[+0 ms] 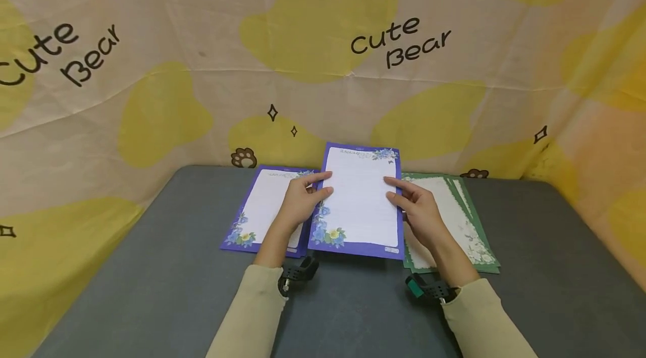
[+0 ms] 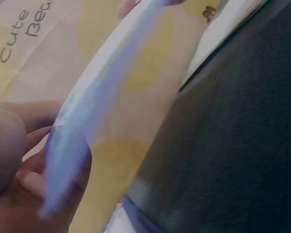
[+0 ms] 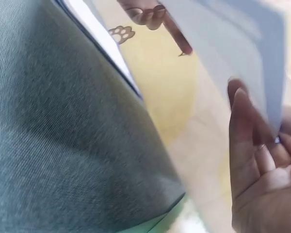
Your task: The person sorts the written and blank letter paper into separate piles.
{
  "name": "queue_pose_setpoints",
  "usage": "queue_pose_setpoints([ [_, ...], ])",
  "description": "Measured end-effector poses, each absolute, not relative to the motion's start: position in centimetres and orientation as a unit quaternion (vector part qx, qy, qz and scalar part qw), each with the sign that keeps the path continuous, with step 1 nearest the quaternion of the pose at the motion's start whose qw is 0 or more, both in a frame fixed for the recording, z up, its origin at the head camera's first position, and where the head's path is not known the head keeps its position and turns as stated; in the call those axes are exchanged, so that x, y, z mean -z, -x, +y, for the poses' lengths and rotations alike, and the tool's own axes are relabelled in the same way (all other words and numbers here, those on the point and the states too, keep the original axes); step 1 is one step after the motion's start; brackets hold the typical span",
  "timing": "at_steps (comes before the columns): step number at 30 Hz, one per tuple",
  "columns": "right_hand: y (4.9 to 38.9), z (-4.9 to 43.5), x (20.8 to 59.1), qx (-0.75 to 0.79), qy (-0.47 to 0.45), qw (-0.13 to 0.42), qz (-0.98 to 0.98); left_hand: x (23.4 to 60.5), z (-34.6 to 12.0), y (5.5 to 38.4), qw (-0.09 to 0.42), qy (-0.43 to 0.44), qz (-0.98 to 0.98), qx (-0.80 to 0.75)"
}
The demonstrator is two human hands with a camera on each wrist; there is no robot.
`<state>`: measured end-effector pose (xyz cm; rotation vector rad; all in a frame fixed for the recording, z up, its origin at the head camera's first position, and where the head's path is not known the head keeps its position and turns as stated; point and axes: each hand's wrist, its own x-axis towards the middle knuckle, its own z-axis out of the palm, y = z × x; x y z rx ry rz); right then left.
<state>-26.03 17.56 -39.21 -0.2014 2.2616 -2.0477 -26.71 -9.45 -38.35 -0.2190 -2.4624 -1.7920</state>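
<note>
A sheet of purple-bordered letter paper, with blue and yellow flowers at its corners, is held up above the table, its face toward the head camera. At its left edge my left hand grips it, thumb and index finger lying on the front. My right hand holds the opposite edge the same way. In the left wrist view the sheet appears edge-on and slightly bowed, with the other fingers behind it. The right wrist view shows the sheet clear of the table.
On the grey table, similar purple-bordered sheets lie to the left, partly behind my left hand. Several green-bordered sheets overlap loosely on the right. A patterned cloth hangs behind the table's far edge.
</note>
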Motion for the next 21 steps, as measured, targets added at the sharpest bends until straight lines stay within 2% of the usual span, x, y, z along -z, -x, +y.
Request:
queue_pose_setpoints([
  [8, 25.4, 16.7, 37.7, 0.611, 0.068, 0.026, 0.788, 37.2, -11.4, 26.2, 0.037, 0.1, -0.819, 0.565],
  [15, 25.7, 14.4, 36.8, 0.613, 0.064, 0.013, 0.788, 36.6, -13.5, 26.0, 0.062, 0.096, -0.816, 0.566],
  [21, 26.0, 11.4, 36.1, 0.549, 0.059, -0.03, 0.833, 36.2, -15.4, 25.9, 0.07, 0.083, -0.841, 0.529],
])
